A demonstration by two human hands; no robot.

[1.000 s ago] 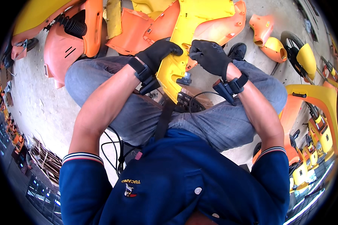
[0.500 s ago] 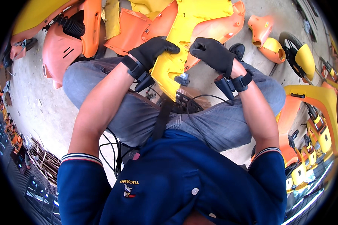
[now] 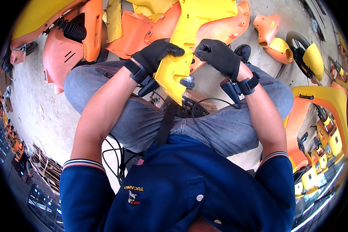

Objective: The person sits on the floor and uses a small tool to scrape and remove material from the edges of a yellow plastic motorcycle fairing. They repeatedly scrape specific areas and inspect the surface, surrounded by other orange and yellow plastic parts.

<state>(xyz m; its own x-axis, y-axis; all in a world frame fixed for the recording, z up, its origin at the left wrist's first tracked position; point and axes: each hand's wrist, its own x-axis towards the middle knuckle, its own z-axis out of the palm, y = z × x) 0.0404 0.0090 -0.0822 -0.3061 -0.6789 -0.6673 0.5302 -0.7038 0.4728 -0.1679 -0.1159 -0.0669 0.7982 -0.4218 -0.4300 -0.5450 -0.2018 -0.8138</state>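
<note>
Seated over a bare concrete floor – pale, scuffed and dusty. The yellow plastic panel sits above the knees, tilted, its lower tip pointing down toward the lap. Left hand, black glove, is wrapped around the panel's left edge, gripping it. Right hand, also gloved, is clenched tight at the panel's right edge – can't tell what's pinched in it. Left of the panel, orange shells lie piled on the floor; to its right, more orange bits and a yellow frame. Below the panel, black cables trail by the thigh.
</note>
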